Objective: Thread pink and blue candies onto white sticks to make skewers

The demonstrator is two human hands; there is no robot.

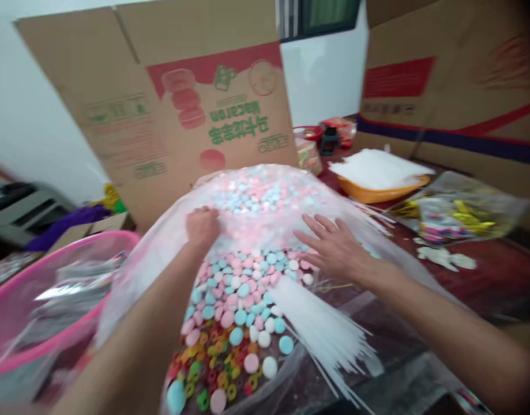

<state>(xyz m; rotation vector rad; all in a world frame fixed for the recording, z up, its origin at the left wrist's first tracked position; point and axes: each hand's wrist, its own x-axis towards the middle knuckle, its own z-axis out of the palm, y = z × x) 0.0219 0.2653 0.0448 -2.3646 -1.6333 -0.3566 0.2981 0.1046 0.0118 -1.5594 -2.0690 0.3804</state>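
A large clear plastic bag (pixel 260 225) lies in front of me, full of pink, blue and white round candies (pixel 241 282). My left hand (pixel 203 226) is closed on the bag's plastic at the left, its fingers curled in. Over the right side of the bag, my right hand (pixel 334 245) has its fingers spread, palm toward the plastic; whether it touches is unclear. Below the hands, colourful ring-shaped cereal pieces (pixel 213 363) lie beside the nearest candies. A bundle of thin white sticks (pixel 320 328) rests to the right of the candies.
Behind the bag stands a cardboard box (pixel 139 115) with upside-down macaron print. Another cardboard box (pixel 455 92) is at the right. An orange basket (pixel 379 192) holds white material, near a clear bag of gold-coloured pieces (pixel 472 216). At the left is a pink tub (pixel 44 351) with clear packaging.
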